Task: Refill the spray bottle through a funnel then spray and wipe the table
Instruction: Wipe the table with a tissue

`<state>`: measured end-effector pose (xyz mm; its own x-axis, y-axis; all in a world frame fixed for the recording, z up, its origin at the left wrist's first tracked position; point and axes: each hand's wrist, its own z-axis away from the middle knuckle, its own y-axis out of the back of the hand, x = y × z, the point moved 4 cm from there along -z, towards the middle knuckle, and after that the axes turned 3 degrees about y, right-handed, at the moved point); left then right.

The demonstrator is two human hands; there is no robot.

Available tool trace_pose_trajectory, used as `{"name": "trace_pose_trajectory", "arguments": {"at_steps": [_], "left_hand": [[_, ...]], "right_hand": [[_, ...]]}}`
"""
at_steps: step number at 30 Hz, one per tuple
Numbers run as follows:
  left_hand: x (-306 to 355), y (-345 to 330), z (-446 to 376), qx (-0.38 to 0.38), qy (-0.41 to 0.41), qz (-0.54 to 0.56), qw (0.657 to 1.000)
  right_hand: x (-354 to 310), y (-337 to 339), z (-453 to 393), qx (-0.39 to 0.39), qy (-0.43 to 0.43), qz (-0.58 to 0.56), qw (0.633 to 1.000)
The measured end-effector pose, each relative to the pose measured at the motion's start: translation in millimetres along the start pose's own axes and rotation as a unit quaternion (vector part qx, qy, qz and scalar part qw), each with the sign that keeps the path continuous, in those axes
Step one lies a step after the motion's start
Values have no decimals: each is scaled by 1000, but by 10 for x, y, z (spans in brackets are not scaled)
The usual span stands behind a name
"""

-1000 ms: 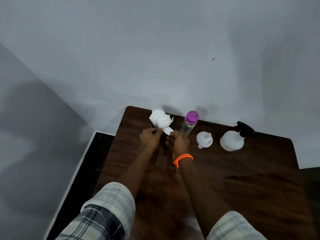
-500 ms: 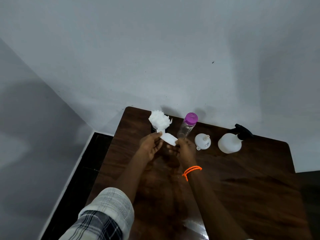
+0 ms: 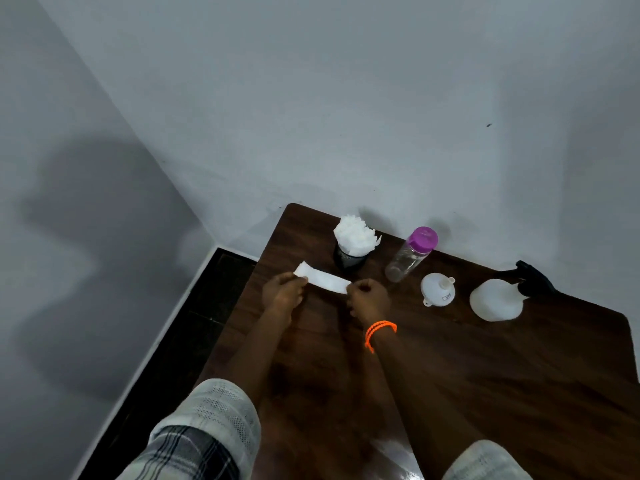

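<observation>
Over the dark wooden table (image 3: 485,382), my left hand (image 3: 282,294) and my right hand (image 3: 369,299) pinch the two ends of a folded white tissue (image 3: 323,280) stretched between them. Behind it a black mesh holder (image 3: 348,259) stands full of white tissues (image 3: 355,235). To the right a clear water bottle with a purple cap (image 3: 410,254) stands by the wall. A white funnel (image 3: 437,289) lies upside down on the table. The white spray bottle with a black trigger head (image 3: 497,299) stands farthest right.
A grey wall runs right behind the table's far edge. Another wall and a strip of dark floor (image 3: 166,341) lie to the left of the table. The near part of the tabletop shows a wet sheen (image 3: 391,452).
My hands pulled one tissue out of the holder and drew apart, stretching it flat between them. The camera view shifted so the table sits further right.
</observation>
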<state>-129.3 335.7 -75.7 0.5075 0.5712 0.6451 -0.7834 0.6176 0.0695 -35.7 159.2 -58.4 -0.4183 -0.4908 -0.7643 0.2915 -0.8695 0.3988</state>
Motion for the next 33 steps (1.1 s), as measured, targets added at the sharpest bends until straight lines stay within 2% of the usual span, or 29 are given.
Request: {"name": "trace_pose_trajectory", "arguments": {"at_steps": [1, 3, 5, 8, 11, 15, 20, 25, 31, 33], "left_hand": [[-2, 90, -15, 53, -43, -105, 992], [13, 198, 45, 112, -156, -273, 943], [-3, 192, 84, 90, -290, -358, 883], [-137, 67, 39, 2, -439, -465, 769], [-252, -108, -53, -89, -471, -559, 676], [-260, -216, -202, -124, -420, -656, 615], [-74, -345, -347, -144, -435, -673, 581], [84, -368, -465, -152, -458, -641, 597], [87, -152, -392, -107, -400, -673, 613], [14, -8, -385, -96, -387, -667, 630]], "right_hand": [[5, -15, 7, 23, 30, 78, 996], [21, -83, 60, 46, 102, 163, 980], [21, -196, 137, 34, 181, 207, 961], [160, -448, 174, -36, 292, 330, 897], [290, -634, 220, -130, 286, 449, 836], [381, -699, 143, -104, 271, 473, 832], [337, -764, -28, -81, 264, 492, 826], [253, -829, -174, -68, 248, 487, 835], [189, -970, -103, -119, 266, 510, 810], [198, -1040, -13, -135, 276, 511, 803]]}}
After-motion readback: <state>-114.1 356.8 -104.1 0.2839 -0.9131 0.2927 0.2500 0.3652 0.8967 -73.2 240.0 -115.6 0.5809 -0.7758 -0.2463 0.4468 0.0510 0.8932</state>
